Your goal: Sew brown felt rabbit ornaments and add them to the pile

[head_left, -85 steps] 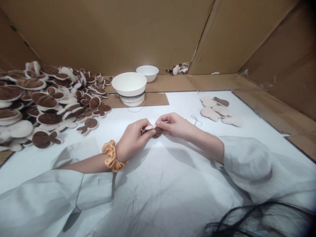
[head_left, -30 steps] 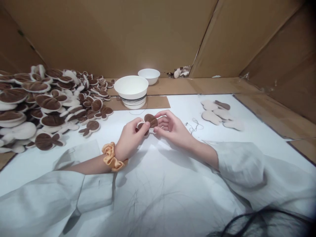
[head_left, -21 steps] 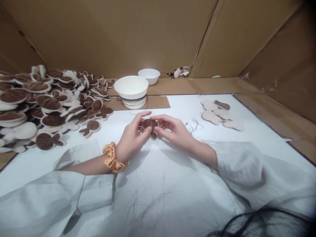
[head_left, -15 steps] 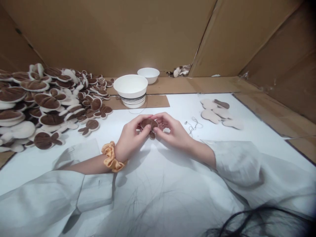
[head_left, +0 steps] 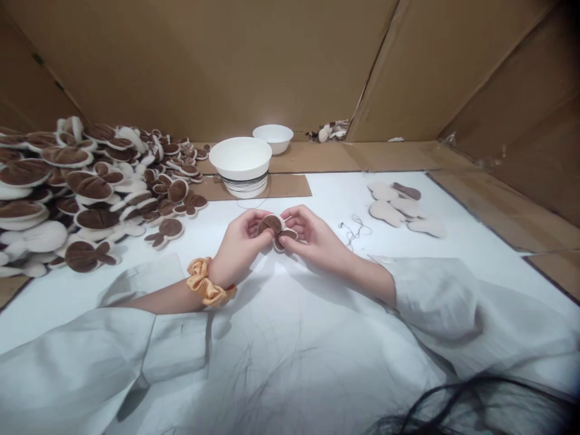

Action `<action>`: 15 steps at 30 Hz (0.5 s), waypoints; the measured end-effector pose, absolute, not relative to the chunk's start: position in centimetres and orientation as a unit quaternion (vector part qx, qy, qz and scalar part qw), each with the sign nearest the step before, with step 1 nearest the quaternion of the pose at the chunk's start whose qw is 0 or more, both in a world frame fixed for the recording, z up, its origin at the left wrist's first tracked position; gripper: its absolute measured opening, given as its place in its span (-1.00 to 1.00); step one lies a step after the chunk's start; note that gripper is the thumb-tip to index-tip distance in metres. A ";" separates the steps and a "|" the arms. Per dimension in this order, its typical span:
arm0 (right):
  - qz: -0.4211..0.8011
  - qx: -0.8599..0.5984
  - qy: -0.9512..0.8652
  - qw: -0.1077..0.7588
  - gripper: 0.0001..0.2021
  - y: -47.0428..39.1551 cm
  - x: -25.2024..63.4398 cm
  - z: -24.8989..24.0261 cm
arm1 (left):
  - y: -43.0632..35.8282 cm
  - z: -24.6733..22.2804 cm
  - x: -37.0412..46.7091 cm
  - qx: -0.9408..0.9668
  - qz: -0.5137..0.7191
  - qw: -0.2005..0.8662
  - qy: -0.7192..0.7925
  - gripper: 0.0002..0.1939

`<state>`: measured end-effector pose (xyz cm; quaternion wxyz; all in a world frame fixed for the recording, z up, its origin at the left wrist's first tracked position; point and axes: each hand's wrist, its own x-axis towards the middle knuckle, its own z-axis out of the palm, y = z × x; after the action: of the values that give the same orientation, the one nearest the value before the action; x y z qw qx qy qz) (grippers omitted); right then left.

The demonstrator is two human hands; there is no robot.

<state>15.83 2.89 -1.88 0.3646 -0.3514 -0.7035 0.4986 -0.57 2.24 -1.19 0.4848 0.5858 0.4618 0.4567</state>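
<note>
A small brown plush piece with a pale rim [head_left: 272, 225] is held up between my two hands over the white table top. My left hand [head_left: 242, 243], with an orange scrunchie [head_left: 208, 283] at the wrist, pinches its rounded part between thumb and fingers. On the other side my right hand [head_left: 316, 240] is closed on its smaller, ear-like lobes. A dark thread [head_left: 356, 228] lies loosely on the table, right of my right hand. Whether a needle is in either hand cannot be made out.
Many brown and cream plush pieces [head_left: 97, 219] are heaped at the left. Behind my hands stand a white bowl wound with dark thread [head_left: 240, 158] and a smaller white bowl [head_left: 273, 136]. Several flat pale pieces [head_left: 387, 214] lie at the right. Cardboard walls [head_left: 217, 66] enclose the table.
The plush piece has turned in my fingers, so its round part now faces left and its lobes point right. My left hand has shifted slightly.
</note>
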 end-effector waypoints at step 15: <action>0.505 -0.380 -0.682 0.368 -0.85 2.5 15.6 -1.4 | 2.0 -1.1 -0.2 0.546 0.430 0.543 0.472 -0.61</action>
<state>15.55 2.52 -1.37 0.3680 -0.3803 -0.6817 0.5052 -0.20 2.02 -1.09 0.5431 0.5458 0.4716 0.4297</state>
